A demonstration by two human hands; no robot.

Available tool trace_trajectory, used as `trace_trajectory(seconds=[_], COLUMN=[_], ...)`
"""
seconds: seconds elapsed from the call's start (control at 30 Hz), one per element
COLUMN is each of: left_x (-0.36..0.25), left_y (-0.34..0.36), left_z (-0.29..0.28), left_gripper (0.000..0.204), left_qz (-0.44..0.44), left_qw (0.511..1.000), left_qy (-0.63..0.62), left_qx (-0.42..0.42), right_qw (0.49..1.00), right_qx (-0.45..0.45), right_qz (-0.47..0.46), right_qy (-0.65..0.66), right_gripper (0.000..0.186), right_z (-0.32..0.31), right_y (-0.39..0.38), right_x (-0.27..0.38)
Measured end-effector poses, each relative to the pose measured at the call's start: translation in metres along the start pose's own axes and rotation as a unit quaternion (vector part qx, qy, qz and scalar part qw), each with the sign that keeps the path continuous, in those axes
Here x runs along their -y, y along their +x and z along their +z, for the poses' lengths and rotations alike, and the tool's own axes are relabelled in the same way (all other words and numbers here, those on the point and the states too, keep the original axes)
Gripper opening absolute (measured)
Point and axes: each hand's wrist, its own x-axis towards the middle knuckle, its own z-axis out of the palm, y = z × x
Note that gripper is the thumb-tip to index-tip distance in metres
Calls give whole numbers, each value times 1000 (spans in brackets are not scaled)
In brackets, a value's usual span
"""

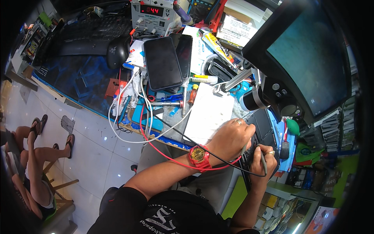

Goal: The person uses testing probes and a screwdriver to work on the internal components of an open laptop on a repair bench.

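My left hand (pixel 235 134), with a red wristwatch (pixel 198 155) on its wrist, is closed around a slim grey test probe (pixel 244 149) whose red lead (pixel 171 159) loops back to the left. In my right hand (pixel 261 160) is a second test probe (pixel 263 163), and a black lead (pixel 218 163) runs to it. Both hands are close together over an opened black device (pixel 263 124) that looks like a laptop base. Its inner parts and the probe tips are hidden by my fingers. A microscope head (pixel 253 99) hangs just beyond the hands.
A microscope screen (pixel 307 50) leans in at upper right. White paper (pixel 208 111), two phones (pixel 163 62), screwdrivers (pixel 193 93), and tangled white cables (pixel 117 105) crowd the bench. A power supply (pixel 152 15) and mouse (pixel 118 52) stand farther back. Another person's legs (pixel 43 156) are at left.
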Motion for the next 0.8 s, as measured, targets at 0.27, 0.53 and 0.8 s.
trace_trajectory(seconds=[0.27,0.53,0.8], left_x=[0,-1,-2], left_y=[0,0,5], left_z=[0,0,-4], left_gripper=[19,19,12], left_qz=[2,6,-25], left_qw=[1000,1000,999], left_qy=[2,-4,1], left_qx=[2,-4,23], right_qw=[1000,1000,999], right_qx=[-3,-5,-9], right_qz=[-4,-7,-31], right_qy=[1,-1,-8], right_gripper=[6,6,5], right_z=[1,-1,-1], right_y=[0,-2,5], right_x=[-1,1,7])
